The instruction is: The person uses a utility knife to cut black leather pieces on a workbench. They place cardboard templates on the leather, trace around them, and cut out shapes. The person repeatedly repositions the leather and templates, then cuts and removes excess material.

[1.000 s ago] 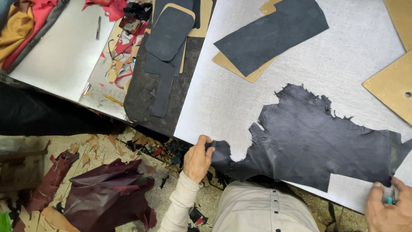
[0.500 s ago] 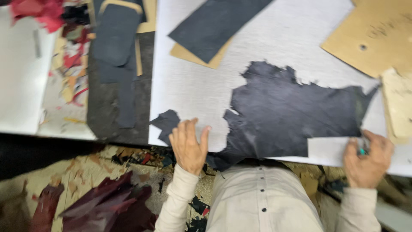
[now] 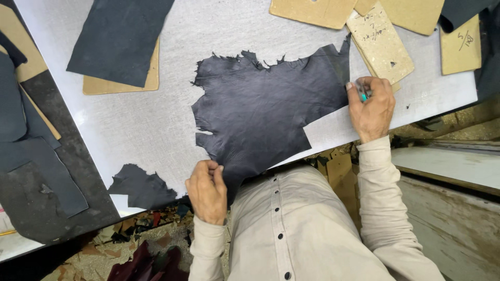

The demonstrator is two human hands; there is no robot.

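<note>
Hands at the near edge of a dark hide on a pale cutting table.

Left hand (image 3: 207,190) pinches the leather hide (image 3: 265,109) at its near corner; right hand (image 3: 371,106), fingers closed around a small teal tool (image 3: 362,92), rests at its right edge. The hide's long axis runs left-right, away from both hands. The tool's tip is hidden; card patterns (image 3: 380,44) lie beyond.

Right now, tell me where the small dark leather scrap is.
In the head view, the scrap lies at the table's near edge, left of the left hand and apart from the big hide.
</note>
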